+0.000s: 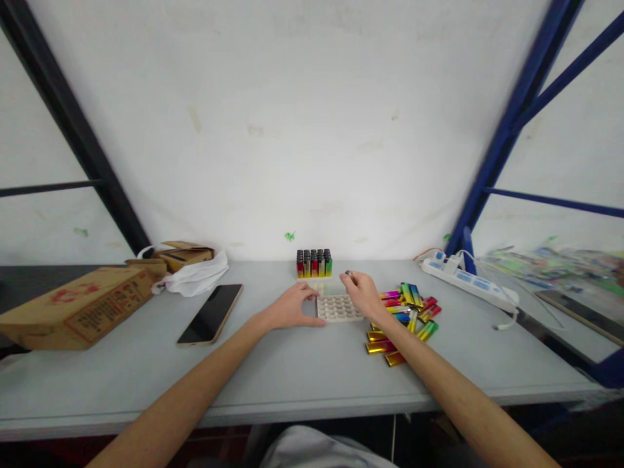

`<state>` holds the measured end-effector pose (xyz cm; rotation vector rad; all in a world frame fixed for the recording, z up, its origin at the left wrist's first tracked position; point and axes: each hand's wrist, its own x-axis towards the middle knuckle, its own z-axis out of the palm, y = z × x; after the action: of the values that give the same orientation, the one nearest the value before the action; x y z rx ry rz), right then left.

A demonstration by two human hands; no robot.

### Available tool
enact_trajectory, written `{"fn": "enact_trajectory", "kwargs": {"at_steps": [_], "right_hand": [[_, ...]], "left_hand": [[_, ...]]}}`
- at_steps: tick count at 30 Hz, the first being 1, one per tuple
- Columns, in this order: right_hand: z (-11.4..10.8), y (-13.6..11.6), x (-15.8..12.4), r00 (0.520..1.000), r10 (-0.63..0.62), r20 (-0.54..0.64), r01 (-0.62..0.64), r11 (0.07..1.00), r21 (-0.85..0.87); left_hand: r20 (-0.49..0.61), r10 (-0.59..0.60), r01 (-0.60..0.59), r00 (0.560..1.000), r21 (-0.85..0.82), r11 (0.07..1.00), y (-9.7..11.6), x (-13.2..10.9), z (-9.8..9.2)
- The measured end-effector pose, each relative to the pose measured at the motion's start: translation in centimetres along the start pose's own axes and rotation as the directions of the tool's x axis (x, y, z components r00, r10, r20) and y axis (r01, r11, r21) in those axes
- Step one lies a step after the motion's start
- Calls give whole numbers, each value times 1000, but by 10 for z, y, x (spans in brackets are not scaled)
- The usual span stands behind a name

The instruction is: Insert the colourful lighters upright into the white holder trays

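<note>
A pale tray [336, 308] with rows of round-edged pockets lies on the table between my hands. My left hand [291, 307] grips its left end, thumb along the near corner and fingers at the far corner. Above the tray's right end, my right hand [361, 294] is closed in a pinch on a lighter [348, 273]; only its small dark, metallic top shows. A heap of shiny coloured lighters [414, 305] lies to the right, partly beneath my right forearm. Behind the tray, a block of upright lighters [314, 264] with black tops stands in tight rows by the wall.
A phone [210, 314] lies to the left, near a white cloth-like bundle [195, 276] and cardboard boxes [82, 305]. A white power strip [470, 283] with cables sits at the right. A blue metal frame [502, 136] rises beside it. The table's front edge [312, 411] runs before me.
</note>
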<state>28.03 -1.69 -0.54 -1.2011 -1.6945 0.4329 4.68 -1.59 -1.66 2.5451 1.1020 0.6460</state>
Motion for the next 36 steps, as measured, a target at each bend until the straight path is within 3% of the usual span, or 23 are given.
{"fn": "enact_trajectory", "kwargs": {"at_steps": [10, 17, 21, 26, 36], "right_hand": [[-4, 3, 0, 1000, -13, -3, 13, 1000, 25], [-5, -3, -3, 983, -93, 158, 79, 993, 92], [-4, -3, -2, 959, -222, 176, 236, 970, -60], [-4, 0, -1, 956, -138, 260, 189, 965, -180], [15, 15, 4, 858, -275, 433, 384, 904, -186]], "left_hand": [[-5, 5, -5, 1000, -7, 1000, 0, 1, 0], [-32, -6, 5, 999, -47, 999, -6, 3, 3], [-32, -20, 18, 999, -67, 998, -8, 4, 5], [-34, -56, 53, 998, -99, 994, -9, 5, 6], [-3, -56, 55, 998, -130, 990, -8, 8, 6]]}}
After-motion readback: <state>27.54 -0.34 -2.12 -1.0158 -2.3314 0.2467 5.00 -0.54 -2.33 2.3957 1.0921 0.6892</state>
